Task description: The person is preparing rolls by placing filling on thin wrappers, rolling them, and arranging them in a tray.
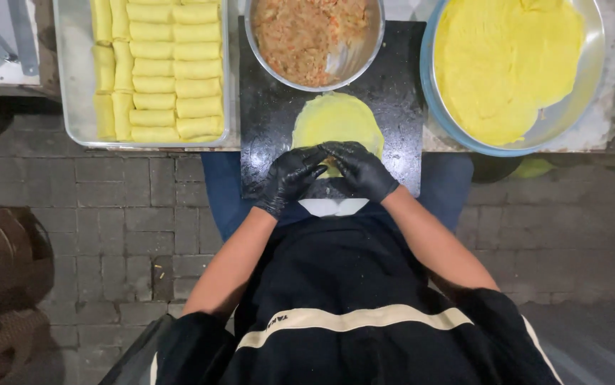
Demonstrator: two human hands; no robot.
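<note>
Centre frame: thin round yellow crepe (337, 119) flat on glossy black board (272, 107). Left hand (291, 176) and right hand (362, 170), black-gloved, fingers curled, pinching crepe's near edge. Above: steel bowl (354, 65) of crumbly filling. Upper left: tray (72, 85) of smooth rolls (156, 70). Upper right: stacked crepes (507, 60).

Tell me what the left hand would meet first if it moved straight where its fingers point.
Probably the right hand: the black-gloved left hand points toward it, fingertips almost touching over the round yellow crepe.
</note>
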